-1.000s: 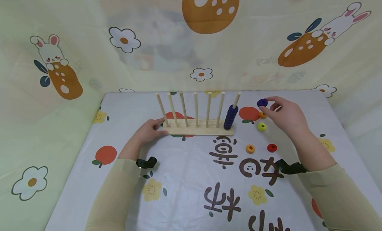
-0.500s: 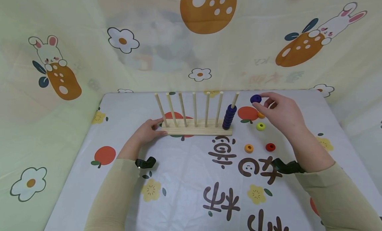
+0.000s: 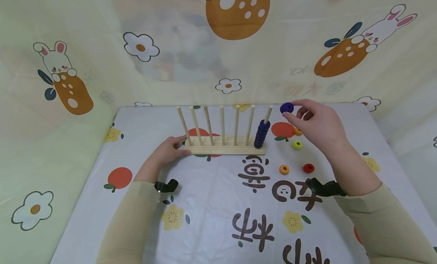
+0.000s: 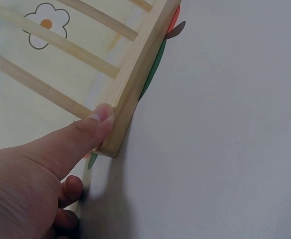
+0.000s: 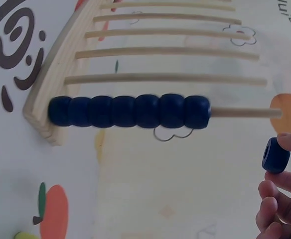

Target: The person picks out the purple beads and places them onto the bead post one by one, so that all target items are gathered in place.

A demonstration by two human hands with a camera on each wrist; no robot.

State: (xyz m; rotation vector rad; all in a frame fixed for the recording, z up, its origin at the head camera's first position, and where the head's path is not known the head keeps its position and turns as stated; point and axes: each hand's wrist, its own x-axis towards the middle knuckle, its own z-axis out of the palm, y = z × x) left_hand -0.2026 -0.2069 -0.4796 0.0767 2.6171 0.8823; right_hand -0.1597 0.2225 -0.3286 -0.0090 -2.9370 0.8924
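Observation:
My right hand (image 3: 317,121) pinches a dark blue bead (image 3: 286,107) between thumb and finger, to the right of the rightmost peg's top. In the right wrist view that bead (image 5: 276,155) is apart from the peg tip, its hole showing. Several blue beads (image 5: 123,110) are stacked on this peg (image 5: 245,112), leaving its upper part bare. The wooden rack (image 3: 223,150) has a row of upright pegs; the others carry no beads. My left hand (image 3: 168,150) grips the rack's left end, with the thumb (image 4: 85,132) on the base's front edge in the left wrist view.
Right of the rack lie loose beads: a yellow-green bead (image 3: 297,145), an orange bead (image 3: 284,169), a red bead (image 3: 308,168), and another orange bead (image 3: 297,132) partly behind my right hand. A printed white cloth (image 3: 201,203) covers the table, with a patterned curtain (image 3: 181,51) behind.
My right hand has carried the blue bead left and slightly upward, closer to the rightmost peg's top. The left hand stays on the rack's end.

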